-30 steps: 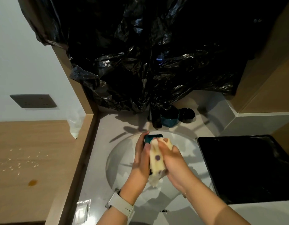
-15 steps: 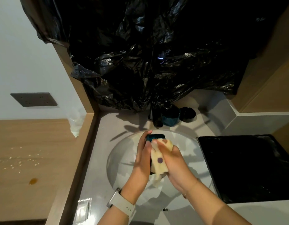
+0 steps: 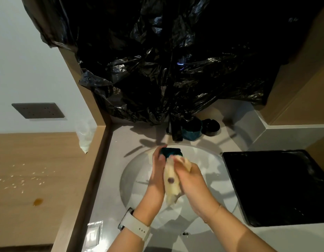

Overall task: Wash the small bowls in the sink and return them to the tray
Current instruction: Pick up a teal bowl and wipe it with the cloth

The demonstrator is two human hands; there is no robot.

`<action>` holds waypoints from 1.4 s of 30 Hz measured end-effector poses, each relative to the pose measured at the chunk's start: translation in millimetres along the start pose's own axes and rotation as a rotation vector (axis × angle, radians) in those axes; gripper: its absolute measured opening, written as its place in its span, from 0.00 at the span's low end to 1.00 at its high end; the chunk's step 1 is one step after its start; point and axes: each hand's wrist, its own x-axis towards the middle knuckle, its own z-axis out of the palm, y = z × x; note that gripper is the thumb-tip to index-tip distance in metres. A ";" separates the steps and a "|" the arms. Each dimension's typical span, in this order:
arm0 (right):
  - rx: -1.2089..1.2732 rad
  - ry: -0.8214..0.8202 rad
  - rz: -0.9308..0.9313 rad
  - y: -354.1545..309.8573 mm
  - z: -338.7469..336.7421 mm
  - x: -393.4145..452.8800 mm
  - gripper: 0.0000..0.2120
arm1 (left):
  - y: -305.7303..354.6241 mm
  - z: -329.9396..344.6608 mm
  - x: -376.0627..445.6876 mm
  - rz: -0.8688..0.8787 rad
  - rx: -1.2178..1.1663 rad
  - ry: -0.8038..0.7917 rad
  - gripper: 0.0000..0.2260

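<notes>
Black plastic sheeting is hanging across the far wall, draping down to the grey counter. A black tray is lying on the counter to the right of the round white sink. Over the basin, the left hand is curling its fingers round a small dark teal bowl, holding it on edge. The right hand is gripping a pale yellow cloth and pressing it against the bowl. A pale watch is sitting on the left wrist. At the far side of the sink, beside the dark tap, another teal bowl and a black one are sitting.
</notes>
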 end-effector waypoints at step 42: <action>-1.024 -0.348 -0.587 9.3 -35.9 17.6 0.23 | 41.4 -12.1 -19.2 -0.425 -0.161 -0.203 0.29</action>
